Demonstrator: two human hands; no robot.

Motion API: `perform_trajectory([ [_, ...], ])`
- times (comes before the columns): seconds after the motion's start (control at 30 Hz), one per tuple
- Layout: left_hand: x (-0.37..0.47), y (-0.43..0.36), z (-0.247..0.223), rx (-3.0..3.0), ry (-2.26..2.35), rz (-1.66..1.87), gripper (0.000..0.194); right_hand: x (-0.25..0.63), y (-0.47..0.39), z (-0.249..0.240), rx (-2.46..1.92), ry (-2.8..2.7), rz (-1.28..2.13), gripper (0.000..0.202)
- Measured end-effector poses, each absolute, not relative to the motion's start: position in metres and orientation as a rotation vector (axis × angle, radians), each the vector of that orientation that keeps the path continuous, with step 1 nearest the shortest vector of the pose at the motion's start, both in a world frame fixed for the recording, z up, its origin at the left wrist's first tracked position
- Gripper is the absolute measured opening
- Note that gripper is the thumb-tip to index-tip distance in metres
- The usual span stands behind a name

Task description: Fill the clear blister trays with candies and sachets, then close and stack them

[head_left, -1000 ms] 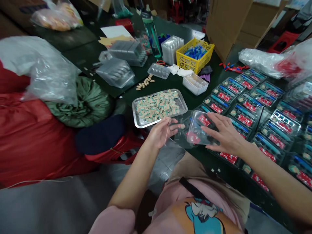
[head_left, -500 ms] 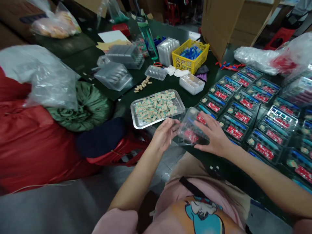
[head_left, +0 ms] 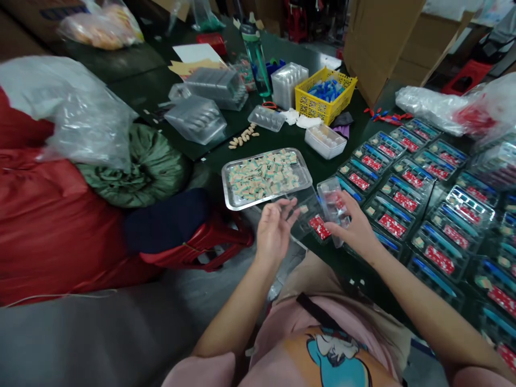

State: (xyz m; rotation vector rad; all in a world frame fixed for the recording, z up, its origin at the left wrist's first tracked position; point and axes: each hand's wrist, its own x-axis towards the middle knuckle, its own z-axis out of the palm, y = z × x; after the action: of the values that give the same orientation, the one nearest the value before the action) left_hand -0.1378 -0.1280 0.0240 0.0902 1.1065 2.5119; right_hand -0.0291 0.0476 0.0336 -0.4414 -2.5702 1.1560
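My right hand (head_left: 355,224) grips a clear plastic tray (head_left: 331,194) between thumb and fingers, holding it tilted up off the table edge. Just left of that tray lies a clear plastic case (head_left: 303,219), with a red, white-dotted piece (head_left: 320,227) and a small beige block in it. My left hand (head_left: 276,223) is beside the case, palm up, thumb and forefinger pinched together and the other fingers curled; whatever the pinch holds is too small to make out. Beyond it, a metal tray (head_left: 227,196) bears many small beige-and-teal blocks.
Rows of filled clear cases (head_left: 403,201) cover the table's right side. Farther back are a yellow basket (head_left: 325,114) of blue pieces, a clear box (head_left: 325,142), stacked clear trays (head_left: 195,121) and a bottle (head_left: 258,62). A red stool (head_left: 193,250) stands at left.
My right hand has tipped the clear tray up and to the right, away from the case. My left hand has turned more upright. The whole view has shifted slightly.
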Motion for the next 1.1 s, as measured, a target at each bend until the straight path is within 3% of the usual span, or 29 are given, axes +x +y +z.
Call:
perform_trajectory([
  [0.17, -0.111, -0.112, 0.018, 0.134, 1.112, 2.456, 0.034, -0.041, 0.013, 0.040, -0.445, -2.587, 0.910, 0.092],
  [0.37, -0.108, -0.114, 0.014, 0.146, 1.098, 2.369, 0.038, -0.042, -0.008, 0.033, -0.473, -2.672, 0.578, 0.089],
  [0.53, -0.114, -0.118, 0.018, 0.102, 1.130, 2.272, 0.041, -0.034, -0.007, 0.031, -0.432, -2.717, 0.523, 0.090],
  [0.7, -0.131, -0.131, 0.027, 0.387, 1.234, 2.004, 0.034, -0.034, 0.026, 0.063, -0.272, -2.781, 0.501, 0.083],
  [0.77, -0.141, -0.138, 0.031, 0.525, 1.257, 1.807, 0.032, -0.035, 0.042, 0.074, -0.078, -2.845, 0.692, 0.070],
  [0.87, -0.158, -0.146, 0.035, 0.559, 1.185, 1.671, 0.031, -0.036, 0.055, 0.074, 0.023, -2.735, 1.298, 0.041],
  [0.97, -0.168, -0.147, 0.032, 0.380, 1.071, 1.966, 0.049, -0.037, 0.052, 0.057, -0.342, -2.176, 1.760, 0.026],
  [1.1, -0.153, -0.140, 0.012, 0.201, 1.007, 2.333, 0.071, -0.039, 0.031, 0.025, -0.697, -1.417, 2.035, 0.032],
])
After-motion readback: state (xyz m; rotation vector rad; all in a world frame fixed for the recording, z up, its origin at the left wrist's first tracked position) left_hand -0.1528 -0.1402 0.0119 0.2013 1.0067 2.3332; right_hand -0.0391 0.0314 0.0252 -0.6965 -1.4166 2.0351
